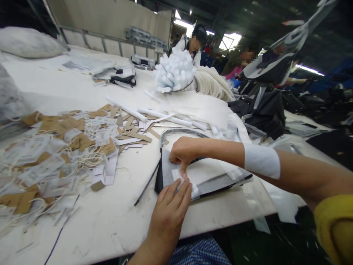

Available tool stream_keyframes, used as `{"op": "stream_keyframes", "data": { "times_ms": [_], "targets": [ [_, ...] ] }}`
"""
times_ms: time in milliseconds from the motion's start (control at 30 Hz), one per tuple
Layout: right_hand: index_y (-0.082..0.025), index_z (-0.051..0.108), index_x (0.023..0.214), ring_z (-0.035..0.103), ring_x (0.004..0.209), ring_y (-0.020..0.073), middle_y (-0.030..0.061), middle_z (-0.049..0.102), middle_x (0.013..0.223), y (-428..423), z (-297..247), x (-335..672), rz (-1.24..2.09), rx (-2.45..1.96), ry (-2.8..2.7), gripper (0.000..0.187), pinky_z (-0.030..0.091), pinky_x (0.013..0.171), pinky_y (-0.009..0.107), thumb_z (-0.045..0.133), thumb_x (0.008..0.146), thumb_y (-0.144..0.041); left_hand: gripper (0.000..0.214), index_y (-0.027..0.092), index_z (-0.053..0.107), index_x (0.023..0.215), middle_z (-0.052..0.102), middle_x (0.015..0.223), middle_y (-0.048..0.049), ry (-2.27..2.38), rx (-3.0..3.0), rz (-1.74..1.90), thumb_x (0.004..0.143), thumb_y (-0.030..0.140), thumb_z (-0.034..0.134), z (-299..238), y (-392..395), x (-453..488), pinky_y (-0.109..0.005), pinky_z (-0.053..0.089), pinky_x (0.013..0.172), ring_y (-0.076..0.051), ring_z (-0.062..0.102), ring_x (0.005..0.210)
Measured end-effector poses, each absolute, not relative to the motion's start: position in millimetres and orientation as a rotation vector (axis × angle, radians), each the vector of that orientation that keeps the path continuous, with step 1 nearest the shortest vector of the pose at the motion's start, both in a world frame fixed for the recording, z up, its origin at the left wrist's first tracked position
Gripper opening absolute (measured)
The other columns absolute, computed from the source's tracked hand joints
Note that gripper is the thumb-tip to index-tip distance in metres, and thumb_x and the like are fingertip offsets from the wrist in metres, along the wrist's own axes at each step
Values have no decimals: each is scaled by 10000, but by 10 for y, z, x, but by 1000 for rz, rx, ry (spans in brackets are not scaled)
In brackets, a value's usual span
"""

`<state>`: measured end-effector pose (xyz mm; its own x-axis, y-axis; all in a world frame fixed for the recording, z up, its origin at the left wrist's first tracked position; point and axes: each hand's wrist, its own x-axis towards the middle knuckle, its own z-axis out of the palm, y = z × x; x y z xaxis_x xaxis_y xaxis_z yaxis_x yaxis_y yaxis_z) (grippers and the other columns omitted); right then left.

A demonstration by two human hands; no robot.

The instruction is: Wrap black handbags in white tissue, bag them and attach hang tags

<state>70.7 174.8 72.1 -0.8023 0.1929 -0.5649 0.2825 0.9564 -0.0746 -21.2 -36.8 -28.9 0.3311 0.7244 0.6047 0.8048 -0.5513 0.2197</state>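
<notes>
A black and grey bag [231,184] lies flat near the table's front edge, with a white sheet [208,171] over its middle. On its near left part is a small whitish packet [194,190] with fine print. My left hand [169,206] rests with outstretched fingers on the packet's near edge. Just above it is my right hand [183,152], its fingers curled and its thumb pointing down onto the packet beside my left fingertips. What the curled fingers may hold is hidden. A dark strap [147,184] sticks out to the left of the bag.
To the left spread many paper tags with strings [68,154]. White foam tubes [165,115] lie behind the bag, below a bound bundle of white rods [175,71]. Black bags [261,110] are piled at right. Co-workers [197,40] are at the back.
</notes>
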Motion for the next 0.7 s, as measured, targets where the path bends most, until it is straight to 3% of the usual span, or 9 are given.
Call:
{"op": "stream_keyframes", "data": {
  "times_ms": [200, 333, 433, 500, 567, 633, 700],
  "targets": [
    [-175, 660, 773, 450, 594, 106, -61, 569, 621, 2100, 412, 892, -763, 751, 2471, 481, 283, 575, 236, 837, 577, -577, 385, 139, 587, 1305, 620, 1369, -31, -1403, -2440, -954, 943, 85, 471, -271, -346, -204, -421, 499, 955, -273, 530, 1284],
    [-137, 701, 805, 464, 589, 101, -41, 599, 638, 2160, 408, 968, -836, 895, 2502, 387, 337, 584, 223, 742, 727, -514, 440, 166, 571, 1322, 648, 1330, -45, -1385, -2431, -882, 900, 62, 500, -212, -352, -222, -420, 539, 935, -260, 566, 1254],
    [-97, 733, 931, 562, 675, 137, 31, 692, 765, 2079, 512, 1052, -802, 1000, 2576, 409, 397, 646, 231, 646, 826, -482, 454, 175, 571, 1318, 655, 1318, -52, -1379, -2424, -883, 886, 56, 495, -189, -360, -220, -424, 551, 930, -256, 588, 1229],
    [-107, 694, 1157, 631, 819, 167, 74, 733, 964, 1964, 571, 1145, -823, 1029, 2617, 513, 435, 739, 236, 549, 891, -521, 446, 172, 573, 1311, 654, 1320, -52, -1389, -2419, -906, 886, 60, 496, -186, -367, -209, -434, 552, 934, -262, 591, 1224],
    [-177, 515, 1422, 641, 1030, 190, 75, 697, 1197, 1817, 590, 1250, -925, 958, 2620, 672, 438, 883, 243, 551, 882, -575, 436, 171, 571, 1312, 648, 1329, -50, -1402, -2427, -923, 893, 70, 504, -187, -374, -198, -444, 546, 947, -269, 586, 1231],
    [-213, 325, 1541, 560, 1235, 236, 88, 592, 1384, 1670, 567, 1330, -973, 902, 2611, 938, 387, 1028, 281, 685, 768, -604, 433, 172, 568, 1315, 642, 1337, -49, -1416, -2442, -928, 896, 79, 516, -187, -377, -194, -448, 537, 962, -271, 582, 1235],
    [-196, 248, 1566, 476, 1333, 289, 122, 503, 1471, 1561, 518, 1357, -954, 925, 2601, 1137, 336, 1102, 333, 797, 646, -575, 440, 171, 565, 1320, 640, 1339, -53, -1425, -2462, -928, 891, 79, 525, -184, -379, -197, -444, 528, 974, -267, 582, 1237]
  ]
}}
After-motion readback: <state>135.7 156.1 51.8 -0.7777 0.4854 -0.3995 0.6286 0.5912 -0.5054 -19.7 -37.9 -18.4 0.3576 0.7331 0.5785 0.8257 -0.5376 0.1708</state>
